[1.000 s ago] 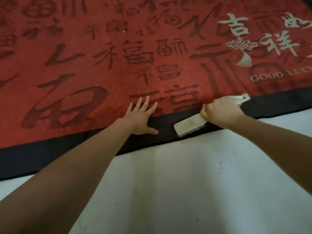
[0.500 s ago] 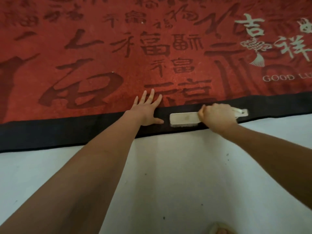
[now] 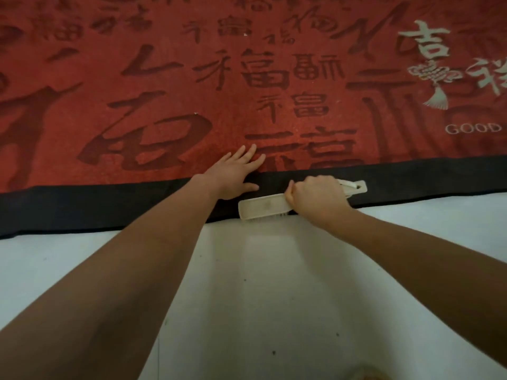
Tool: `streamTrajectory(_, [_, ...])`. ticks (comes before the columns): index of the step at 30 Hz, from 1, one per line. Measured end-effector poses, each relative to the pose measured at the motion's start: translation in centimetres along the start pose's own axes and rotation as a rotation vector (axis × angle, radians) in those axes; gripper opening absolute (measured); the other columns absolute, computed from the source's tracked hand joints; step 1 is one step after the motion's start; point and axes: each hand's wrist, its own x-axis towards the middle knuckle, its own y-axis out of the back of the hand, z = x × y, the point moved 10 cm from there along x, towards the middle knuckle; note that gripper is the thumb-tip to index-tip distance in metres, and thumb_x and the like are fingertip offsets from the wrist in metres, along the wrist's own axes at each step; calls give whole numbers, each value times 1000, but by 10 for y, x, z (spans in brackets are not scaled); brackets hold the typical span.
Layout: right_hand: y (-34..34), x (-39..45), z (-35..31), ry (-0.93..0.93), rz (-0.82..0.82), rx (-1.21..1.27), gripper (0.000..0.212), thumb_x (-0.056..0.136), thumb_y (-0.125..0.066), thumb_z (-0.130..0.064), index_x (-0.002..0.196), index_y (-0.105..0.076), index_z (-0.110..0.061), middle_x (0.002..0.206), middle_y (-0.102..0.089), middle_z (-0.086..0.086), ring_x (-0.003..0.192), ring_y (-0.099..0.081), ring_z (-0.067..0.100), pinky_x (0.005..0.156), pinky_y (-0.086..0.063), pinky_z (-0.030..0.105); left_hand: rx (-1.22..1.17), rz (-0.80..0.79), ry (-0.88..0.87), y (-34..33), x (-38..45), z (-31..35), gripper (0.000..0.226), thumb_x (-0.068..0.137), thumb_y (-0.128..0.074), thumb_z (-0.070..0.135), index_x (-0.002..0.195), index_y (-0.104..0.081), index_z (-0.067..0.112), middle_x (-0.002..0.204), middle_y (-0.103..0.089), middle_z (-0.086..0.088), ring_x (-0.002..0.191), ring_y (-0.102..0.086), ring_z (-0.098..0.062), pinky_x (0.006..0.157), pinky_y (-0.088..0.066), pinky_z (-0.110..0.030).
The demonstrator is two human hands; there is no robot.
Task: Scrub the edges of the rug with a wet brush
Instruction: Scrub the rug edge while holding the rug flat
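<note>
Our left hand [image 3: 236,174] flat, fingers spread, pinning rug [image 3: 192,91] near black border [image 3: 82,207]; our right hand [image 3: 315,197] grasps brush [image 3: 263,207], bristles down on near edge for scrubbing.

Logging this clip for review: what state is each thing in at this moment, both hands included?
rug: lying flat on the floor, red field up, black border nearest the person.
brush: bristles down on the black border at the rug's edge.
left hand: flat, fingers spread, pressing on the rug beside the brush.
right hand: gripping the brush around its middle.
floor: pale, with scattered dark specks.
</note>
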Motion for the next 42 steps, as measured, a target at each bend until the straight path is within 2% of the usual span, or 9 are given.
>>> streamTrajectory(5, [-9,-29,69,-54,-171,-211,50,95,-18,-10,138,-43,-17,114,-64,6,101,-64,28,74,-45,33,-67,-41,18,-2,-3,4,84,96,-52,49,157,2,26,162,19,-2,150,14,-21,122,1,-40])
streamTrajectory(11, [26,11,-12,-19,96,24,32,100,-37,-23,101,-69,-16,86,-70,4,76,-68,26,62,-46,28,-69,11,36,0,-5,3,88,94,-53,53,156,3,26,163,18,-2,150,13,-21,122,0,-39])
streamTrajectory(14, [8,-16,36,3,-28,-68,22,91,-58,-16,112,-62,-9,86,-69,9,73,-68,30,60,-44,28,-70,24,37,-1,-4,5,91,92,-56,55,157,2,27,163,16,-2,151,11,-20,123,-2,-39])
streamTrajectory(16, [-11,-32,53,-44,-123,-196,37,99,-41,-16,135,-46,-12,104,-67,7,88,-66,29,64,-43,30,-49,35,49,0,-4,5,92,91,-56,57,157,2,27,163,16,-1,151,10,-20,123,-4,-39])
streamTrajectory(22, [36,6,-93,160,31,109,38,102,-26,-19,112,-62,-10,98,-70,11,84,-67,29,55,-33,29,-46,3,72,3,-6,7,93,91,-56,57,157,3,26,163,16,-1,151,8,-20,122,-8,-39])
streamTrajectory(28, [9,-16,15,-88,-99,-92,39,101,-28,-20,133,-50,-18,108,-66,6,96,-65,29,66,-37,33,-153,36,321,-8,-58,-76,110,80,-60,70,155,11,33,161,23,5,149,18,-24,117,8,-56])
streamTrajectory(32, [41,15,-56,-105,64,170,12,84,-68,-16,77,-73,-9,64,-67,11,55,-65,29,52,-46,26,-191,37,326,-16,-66,-80,111,79,-61,71,154,13,36,160,26,7,148,23,-24,113,10,-65])
streamTrajectory(37, [14,-12,-6,8,-91,-92,40,101,-29,-16,139,-41,-18,110,-64,5,96,-65,27,64,-37,33,-189,26,336,-17,-64,-82,113,78,-61,72,154,14,36,160,27,7,147,24,-24,114,10,-65])
streamTrajectory(42, [34,20,-62,-128,73,196,38,101,-34,-20,103,-70,-9,89,-70,12,82,-67,34,68,-46,36,-185,7,348,-14,-64,-80,113,79,-61,72,153,16,35,159,28,7,147,23,-25,114,8,-66])
